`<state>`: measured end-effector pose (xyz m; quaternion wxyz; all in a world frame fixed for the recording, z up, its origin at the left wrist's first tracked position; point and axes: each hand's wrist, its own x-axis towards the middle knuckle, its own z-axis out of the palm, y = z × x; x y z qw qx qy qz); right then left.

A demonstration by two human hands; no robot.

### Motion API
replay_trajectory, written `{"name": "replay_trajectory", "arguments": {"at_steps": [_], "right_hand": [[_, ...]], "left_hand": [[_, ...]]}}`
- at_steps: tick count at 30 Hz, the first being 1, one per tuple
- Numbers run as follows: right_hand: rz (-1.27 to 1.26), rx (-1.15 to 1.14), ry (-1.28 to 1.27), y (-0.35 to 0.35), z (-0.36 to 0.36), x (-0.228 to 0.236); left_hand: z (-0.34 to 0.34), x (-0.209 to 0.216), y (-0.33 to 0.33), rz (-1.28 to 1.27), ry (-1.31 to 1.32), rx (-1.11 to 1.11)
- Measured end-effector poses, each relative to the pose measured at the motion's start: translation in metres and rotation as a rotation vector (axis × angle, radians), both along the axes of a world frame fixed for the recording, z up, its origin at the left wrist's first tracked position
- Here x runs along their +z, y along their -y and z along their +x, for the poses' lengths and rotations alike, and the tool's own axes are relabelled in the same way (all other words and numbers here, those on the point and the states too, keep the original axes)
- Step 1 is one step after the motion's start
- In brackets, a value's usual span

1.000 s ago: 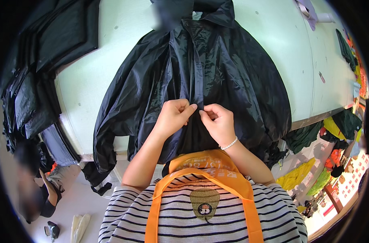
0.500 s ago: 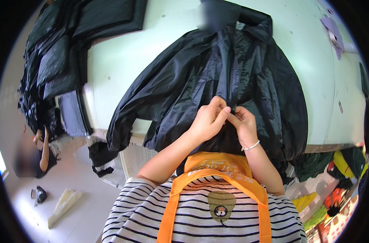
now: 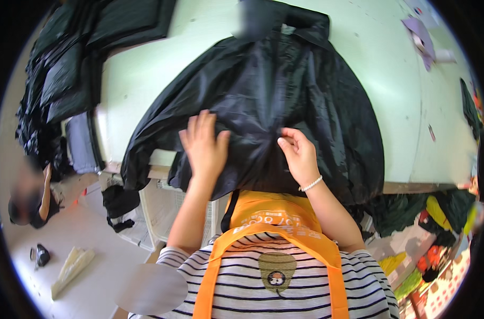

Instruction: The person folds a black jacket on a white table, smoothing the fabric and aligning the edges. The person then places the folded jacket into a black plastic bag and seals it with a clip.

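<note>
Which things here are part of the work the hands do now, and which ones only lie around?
In the work:
- black jacket, spread on the pale table
- left hand, flat on it
- right hand, pinching the fabric

Lying about:
- pile of dark garments
- purple scraps
- white basket under the table edge

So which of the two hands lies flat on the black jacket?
The left hand, fingers spread flat on the black jacket. The right hand, with the bead bracelet, pinches the fabric instead.
</note>
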<state>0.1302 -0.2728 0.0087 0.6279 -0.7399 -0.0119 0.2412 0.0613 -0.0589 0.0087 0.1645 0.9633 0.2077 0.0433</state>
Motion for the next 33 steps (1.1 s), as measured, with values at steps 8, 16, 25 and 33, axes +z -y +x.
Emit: {"name": "replay_trajectory", "arguments": {"at_steps": [8, 16, 25, 33], "right_hand": [[-0.956, -0.071, 0.179, 0.156, -0.004, -0.025], [-1.349, -0.003, 0.616, 0.226, 0.143, -0.082], [-1.472, 0.106, 0.696, 0.234, 0.314, -0.093], [-1.024, -0.332, 1.028, 0.172, 0.404, -0.056]], "left_hand": [[-0.041, -0.029, -0.042, 0.260, -0.169, -0.020], [0.010, -0.049, -0.076, 0.274, -0.137, -0.131], [0.117, -0.071, -0.081, 0.375, -0.004, -0.093], [0.235, -0.093, -0.081, 0.408, 0.164, -0.055]]}}
